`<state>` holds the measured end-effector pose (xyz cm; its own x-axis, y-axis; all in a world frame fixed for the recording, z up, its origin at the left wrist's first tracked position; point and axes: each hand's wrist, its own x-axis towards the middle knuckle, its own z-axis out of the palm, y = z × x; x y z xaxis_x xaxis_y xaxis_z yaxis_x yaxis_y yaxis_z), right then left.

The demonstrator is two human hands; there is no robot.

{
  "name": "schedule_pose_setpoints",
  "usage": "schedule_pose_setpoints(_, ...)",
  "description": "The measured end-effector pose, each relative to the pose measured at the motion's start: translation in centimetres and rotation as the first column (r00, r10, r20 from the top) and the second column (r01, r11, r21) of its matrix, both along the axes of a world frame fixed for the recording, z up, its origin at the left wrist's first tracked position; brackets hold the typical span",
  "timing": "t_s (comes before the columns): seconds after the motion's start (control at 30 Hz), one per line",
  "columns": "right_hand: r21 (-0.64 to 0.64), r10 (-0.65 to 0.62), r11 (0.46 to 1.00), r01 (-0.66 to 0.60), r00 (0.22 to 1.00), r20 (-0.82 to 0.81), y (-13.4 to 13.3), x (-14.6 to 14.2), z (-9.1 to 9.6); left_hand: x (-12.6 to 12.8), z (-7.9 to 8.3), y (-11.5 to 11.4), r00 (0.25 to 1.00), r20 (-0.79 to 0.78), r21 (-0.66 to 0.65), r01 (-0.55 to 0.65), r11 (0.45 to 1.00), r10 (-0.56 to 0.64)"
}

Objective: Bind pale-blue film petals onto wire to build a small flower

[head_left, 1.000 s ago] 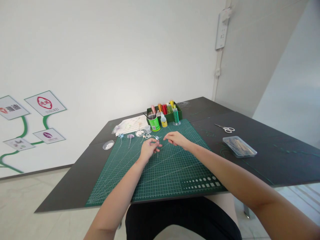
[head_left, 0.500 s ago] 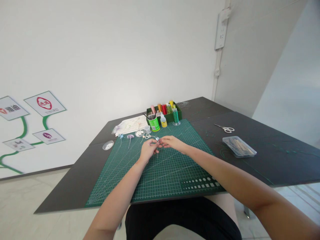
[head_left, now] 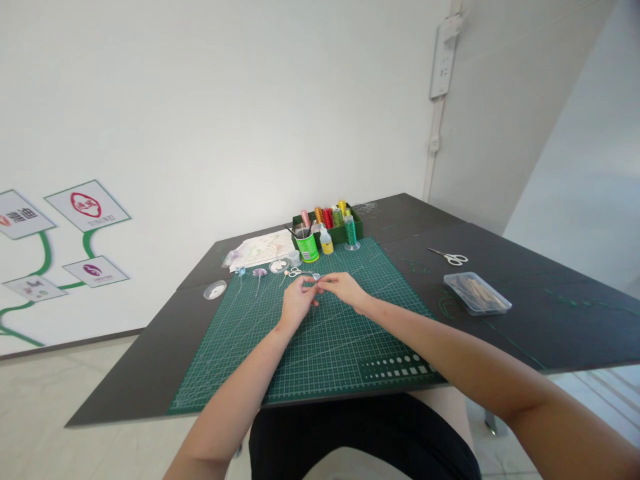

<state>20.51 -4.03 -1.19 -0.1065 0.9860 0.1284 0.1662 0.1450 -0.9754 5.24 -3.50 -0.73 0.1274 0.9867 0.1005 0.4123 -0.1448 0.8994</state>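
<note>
Over the green cutting mat (head_left: 320, 360), my left hand (head_left: 297, 302) and my right hand (head_left: 345, 291) meet at the fingertips. Both pinch a small pale blue flower (head_left: 317, 276), mostly covered by the fingers. Just beyond my left hand lie small scissors with white handles (head_left: 295, 272). Further left along the mat's far edge, a blue flower (head_left: 241, 271) and a purple flower (head_left: 259, 272) rest, each with a thin stem. A clear dish of white pieces (head_left: 279, 265) sits beside a small white tub (head_left: 294, 257).
A green box (head_left: 356, 230) of thread spools stands at the back, with a green can of tools (head_left: 308, 249), a glue bottle (head_left: 326, 241) and a teal spool (head_left: 351, 233) before it. Rightward lie larger scissors (head_left: 455, 259) and a clear plastic box (head_left: 477, 293). White sheets (head_left: 260, 249) lie back left.
My right hand's fingers have shifted slightly and now pinch closer at the flower. My left hand stays nearly in place. The whole view has moved a little.
</note>
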Motion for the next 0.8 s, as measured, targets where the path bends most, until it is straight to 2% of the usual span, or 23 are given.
schedule_pose_setpoints(0.23, -0.111, 0.026, 0.993, -0.044, 0.987, -0.161, -0.1, 0.3, 0.4, 0.0, 0.5, -0.6, 0.999, -0.054, 0.071, -0.003, 0.997, 0.006)
schedule_pose_setpoints(0.4, -0.137, -0.093, 0.989, 0.063, 0.968, -0.231, 0.0, 0.2, 0.6, 0.0, 0.6, -0.8, 0.979, -0.174, 0.098, 0.123, 0.987, -0.105)
schedule_pose_setpoints(0.53, -0.113, -0.187, 0.981, 0.159, 0.931, -0.312, 0.4, 0.5, 0.8, 0.1, 0.4, -0.9, 0.959, -0.189, 0.055, 0.226, 0.973, -0.212)
schedule_pose_setpoints(0.7, -0.139, -0.191, 0.98, 0.142, 0.863, -0.468, 1.1, 1.7, 1.0, 0.3, 0.5, -1.0, 0.947, -0.164, -0.009, 0.277, 0.961, -0.275)
schedule_pose_setpoints(0.8, -0.113, -0.197, 0.98, 0.161, 0.825, -0.53, 1.3, 2.4, 1.2, 0.3, 0.5, -1.0, 0.938, -0.178, -0.033, 0.296, 0.955, -0.297)
